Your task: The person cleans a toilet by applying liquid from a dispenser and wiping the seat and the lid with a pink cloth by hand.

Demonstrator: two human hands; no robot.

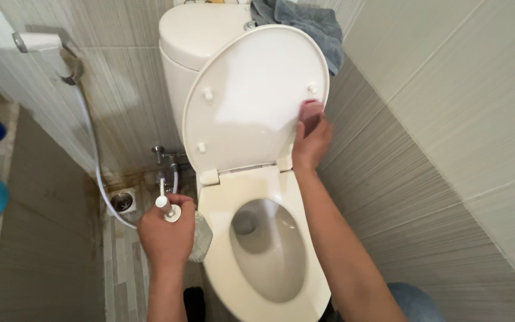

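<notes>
Pink, block-shaped sponge (312, 112) was gripped in the right hand (311, 143) and pressed against the smooth cream underside of the raised toilet lid (251, 101), near its right edge. Left hand (165, 235) was clenched around a clear spray bottle (199, 237) beside the oval bowl (266, 250). Crumpled grey cloth (305, 24) lay on the cistern (198, 33).

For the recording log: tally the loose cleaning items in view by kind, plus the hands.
Hands: 2, left hand and right hand
Spray bottle gripped by the left hand: 1
Pink sponge pressed on the raised toilet lid: 1
Grey cloth on the tank: 1
Total: 5
</notes>
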